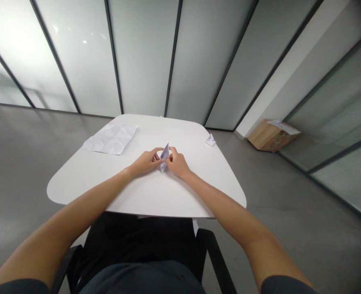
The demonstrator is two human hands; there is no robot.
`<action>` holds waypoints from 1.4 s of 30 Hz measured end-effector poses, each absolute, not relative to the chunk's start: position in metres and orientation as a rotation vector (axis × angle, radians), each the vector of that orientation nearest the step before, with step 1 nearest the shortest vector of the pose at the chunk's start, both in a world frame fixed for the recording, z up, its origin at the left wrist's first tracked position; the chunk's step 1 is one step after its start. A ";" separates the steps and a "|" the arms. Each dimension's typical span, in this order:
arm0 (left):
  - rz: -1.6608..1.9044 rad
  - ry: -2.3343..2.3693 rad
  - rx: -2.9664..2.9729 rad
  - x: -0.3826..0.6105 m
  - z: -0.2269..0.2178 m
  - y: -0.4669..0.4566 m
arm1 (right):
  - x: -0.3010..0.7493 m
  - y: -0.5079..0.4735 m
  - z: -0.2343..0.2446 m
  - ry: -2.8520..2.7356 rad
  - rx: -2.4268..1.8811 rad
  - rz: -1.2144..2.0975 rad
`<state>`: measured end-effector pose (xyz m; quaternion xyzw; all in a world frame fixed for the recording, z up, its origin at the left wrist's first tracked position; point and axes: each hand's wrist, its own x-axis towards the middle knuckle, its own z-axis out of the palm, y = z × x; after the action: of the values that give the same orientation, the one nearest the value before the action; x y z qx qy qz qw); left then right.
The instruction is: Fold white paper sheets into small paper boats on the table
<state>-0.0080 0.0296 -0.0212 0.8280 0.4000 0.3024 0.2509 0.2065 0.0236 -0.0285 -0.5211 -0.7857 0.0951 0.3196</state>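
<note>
A small folded piece of white paper (165, 153) stands tilted between my hands, just above the middle of the white table (168, 200). Its pointed tip faces up and its lower corner points down toward the tabletop. My left hand (147, 161) pinches its left side with thumb and fingers. On the other side, my right hand (177, 161) grips the paper with thumb and forefinger, its other fingers curled. Parts of the folds are hidden behind the fingers.
A creased, unfolded sheet of paper (110, 139) lies at the table's back left. Near the right edge sits a small folded paper shape (210, 140). A wooden box (269, 136) stands on the floor at right. A chair armrest (214, 253) is beside my lap.
</note>
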 end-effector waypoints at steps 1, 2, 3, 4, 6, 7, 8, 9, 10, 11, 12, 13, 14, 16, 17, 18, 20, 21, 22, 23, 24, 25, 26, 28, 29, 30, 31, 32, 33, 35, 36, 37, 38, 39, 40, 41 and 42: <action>0.814 1.072 2.250 -0.007 -0.021 0.029 | 0.206 0.024 -0.029 -2.061 -1.373 0.246; 0.806 1.059 2.247 -0.007 -0.020 0.028 | 0.207 0.024 -0.030 -2.059 -1.376 0.244; 0.800 1.050 2.245 -0.007 -0.019 0.027 | 0.207 0.024 -0.030 -2.060 -1.380 0.243; 0.797 1.046 2.244 -0.007 -0.019 0.026 | 0.207 0.024 -0.030 -2.065 -1.384 0.241; 0.804 1.050 2.248 -0.008 -0.018 0.025 | 0.207 0.025 -0.030 -2.077 -1.385 0.239; 0.812 1.059 2.257 -0.008 -0.017 0.025 | 0.207 0.025 -0.029 -2.081 -1.383 0.237; 0.820 1.076 2.269 -0.009 -0.017 0.025 | 0.207 0.025 -0.029 -2.082 -1.380 0.238; 0.828 1.098 2.283 -0.009 -0.017 0.026 | 0.208 0.025 -0.029 -2.083 -1.376 0.240; 0.835 1.126 2.294 -0.010 -0.016 0.026 | 0.208 0.026 -0.029 -2.083 -1.373 0.247; 0.839 1.152 2.299 -0.010 -0.016 0.026 | 0.208 0.026 -0.028 -2.083 -1.369 0.257; 0.839 1.172 2.291 -0.011 -0.016 0.027 | 0.208 0.027 -0.029 -2.079 -1.365 0.269; 0.838 1.180 2.270 -0.011 -0.016 0.028 | 0.208 0.027 -0.029 -2.071 -1.359 0.282; 0.838 1.178 2.235 -0.012 -0.017 0.029 | 0.209 0.028 -0.029 -2.058 -1.349 0.299; 0.840 1.155 2.137 -0.014 -0.018 0.032 | 0.211 0.031 -0.031 -2.015 -1.323 0.364; 0.848 1.142 2.078 -0.015 -0.020 0.034 | 0.212 0.032 -0.032 -1.982 -1.311 0.422; 0.863 1.130 2.014 -0.017 -0.021 0.037 | 0.213 0.034 -0.032 -1.940 -1.301 0.502; 0.895 1.099 1.870 -0.018 -0.024 0.042 | 0.215 0.037 -0.033 -1.825 -1.290 0.699; 0.910 1.081 1.797 -0.019 -0.025 0.044 | 0.216 0.039 -0.034 -1.759 -1.283 0.796; 0.927 1.064 1.731 -0.020 -0.026 0.045 | 0.216 0.041 -0.034 -1.695 -1.273 0.881; 0.942 1.046 1.680 -0.020 -0.026 0.046 | 0.216 0.042 -0.033 -1.638 -1.259 0.955; 0.954 1.028 1.644 -0.021 -0.025 0.047 | 0.216 0.043 -0.033 -1.591 -1.241 1.015; 0.965 1.009 1.618 -0.021 -0.025 0.047 | 0.216 0.044 -0.032 -1.553 -1.223 1.063; 0.980 0.992 1.594 -0.021 -0.024 0.047 | 0.216 0.044 -0.031 -1.520 -1.207 1.106; 1.006 0.963 1.531 -0.021 -0.023 0.047 | 0.217 0.044 -0.028 -1.456 -1.179 1.179; 1.016 0.958 1.489 -0.021 -0.024 0.047 | 0.217 0.043 -0.027 -1.426 -1.166 1.210; 1.025 0.958 1.449 -0.021 -0.024 0.048 | 0.217 0.043 -0.025 -1.400 -1.153 1.236; 1.030 0.962 1.417 -0.022 -0.025 0.050 | 0.217 0.042 -0.025 -1.382 -1.141 1.256; 1.030 0.969 1.398 -0.022 -0.026 0.051 | 0.218 0.042 -0.024 -1.376 -1.130 1.263; 1.029 0.978 1.393 -0.022 -0.027 0.052 | 0.218 0.042 -0.025 -1.385 -1.129 1.257; 1.021 1.003 1.420 -0.023 -0.028 0.053 | 0.219 0.043 -0.027 -1.443 -1.150 1.207; 1.009 1.019 1.452 -0.024 -0.028 0.052 | 0.220 0.044 -0.029 -1.485 -1.169 1.168; 0.988 1.041 1.498 -0.025 -0.026 0.051 | 0.220 0.045 -0.031 -1.528 -1.191 1.120; 0.961 1.067 1.564 -0.026 -0.025 0.049 | 0.221 0.046 -0.033 -1.574 -1.214 1.068; 0.928 1.100 1.655 -0.027 -0.023 0.048 | 0.222 0.046 -0.035 -1.622 -1.233 1.013; 0.895 1.140 1.767 -0.029 -0.021 0.046 | 0.222 0.047 -0.036 -1.671 -1.248 0.953; 0.869 1.181 1.893 -0.029 -0.020 0.045 | 0.223 0.047 -0.037 -1.724 -1.257 0.890; 0.845 1.218 2.020 -0.030 -0.019 0.044 | 0.223 0.046 -0.037 -1.782 -1.265 0.824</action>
<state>-0.0302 0.0443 -0.0190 0.7657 0.4619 0.3205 0.3126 0.2232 0.0464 -0.0367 -0.4981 -0.7018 0.3244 0.3925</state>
